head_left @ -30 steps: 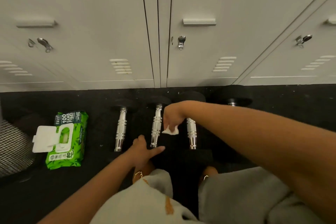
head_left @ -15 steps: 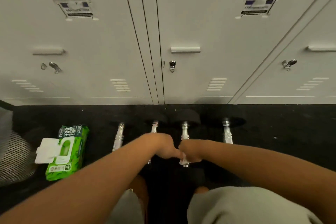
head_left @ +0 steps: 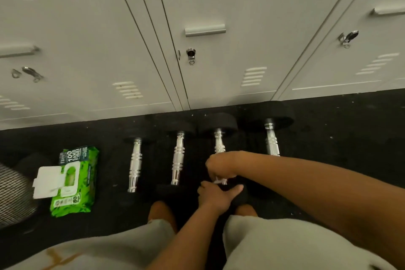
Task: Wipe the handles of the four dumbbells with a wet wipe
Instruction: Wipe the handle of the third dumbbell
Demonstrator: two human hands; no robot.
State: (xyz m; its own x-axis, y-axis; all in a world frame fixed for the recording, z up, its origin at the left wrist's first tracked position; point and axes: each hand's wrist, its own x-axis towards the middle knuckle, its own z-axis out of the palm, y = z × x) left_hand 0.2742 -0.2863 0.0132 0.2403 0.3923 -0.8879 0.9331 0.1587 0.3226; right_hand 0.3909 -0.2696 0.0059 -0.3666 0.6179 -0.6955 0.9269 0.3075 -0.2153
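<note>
Several dumbbells with chrome handles and black heads lie side by side on the black floor: a far-left one (head_left: 135, 164), a second (head_left: 178, 158), a third (head_left: 219, 143) and a far-right one (head_left: 272, 142). My right hand (head_left: 220, 165) grips a white wet wipe (head_left: 218, 181) around the near end of the third dumbbell's handle. My left hand (head_left: 215, 195) rests on that dumbbell's near black head, thumb stretched to the right. The near part of the third handle is hidden by my hands.
A green wet-wipe pack (head_left: 72, 180) with its white lid flipped open lies on the floor at the left. A mesh bin (head_left: 13, 197) stands at the left edge. White lockers (head_left: 197, 50) line the wall right behind the dumbbells. My knees are at the bottom.
My right hand with the wipe went from the second dumbbell to the third handle and slid toward its near end. My left hand shifted right onto the third dumbbell's near head.
</note>
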